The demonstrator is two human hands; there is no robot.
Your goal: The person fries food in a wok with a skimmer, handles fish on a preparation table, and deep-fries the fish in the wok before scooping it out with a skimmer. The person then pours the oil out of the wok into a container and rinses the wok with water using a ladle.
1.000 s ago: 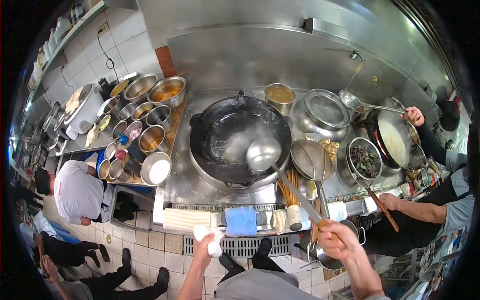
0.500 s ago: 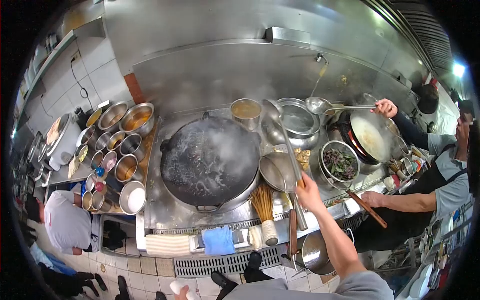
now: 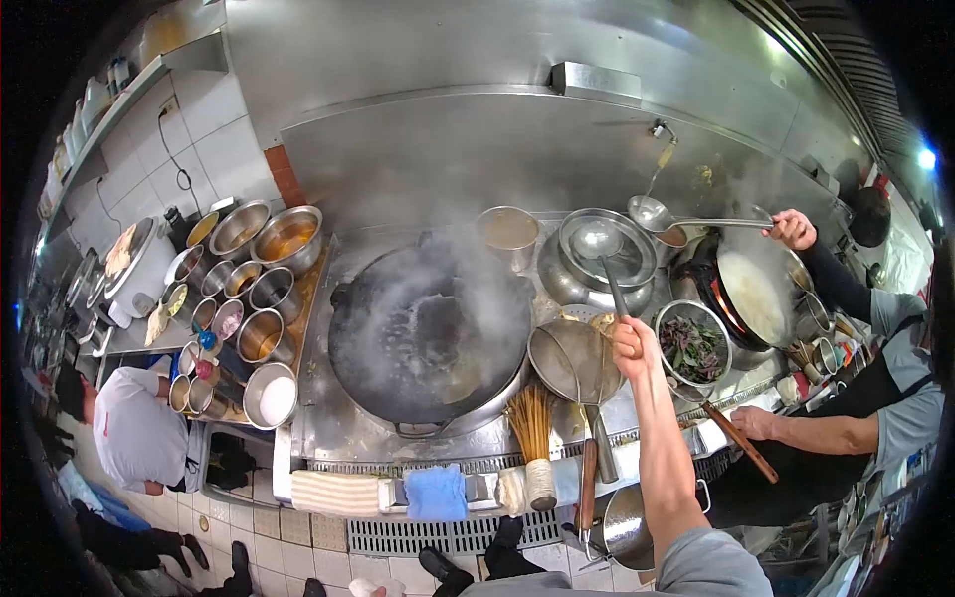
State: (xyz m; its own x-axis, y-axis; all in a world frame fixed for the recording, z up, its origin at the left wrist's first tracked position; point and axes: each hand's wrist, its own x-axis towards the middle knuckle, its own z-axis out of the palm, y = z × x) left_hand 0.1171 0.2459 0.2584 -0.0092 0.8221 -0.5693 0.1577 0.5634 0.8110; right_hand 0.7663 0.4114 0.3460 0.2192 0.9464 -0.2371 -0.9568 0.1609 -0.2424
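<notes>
Bare right hand [image 3: 635,343] on a long bare arm. Short grey sleeve [image 3: 711,562] at the shoulder. Grey clothes low down. Dark shoes [image 3: 438,564] on the tiled floor. Left hand hardly showing.

Free room and obstacles about the right hand [image 3: 633,343], which is closed on a ladle [image 3: 600,242] handle. To its left, open air is found above the steaming wok [image 3: 428,333]. Directly beneath it, passage is blocked by a wire strainer [image 3: 574,360]. Ahead, a lidded steel pot [image 3: 602,261] stands in the way. To its right, a bowl of greens [image 3: 693,348] is set close, and beyond it a co-worker's wok [image 3: 751,294] and forearms close off that side.
</notes>
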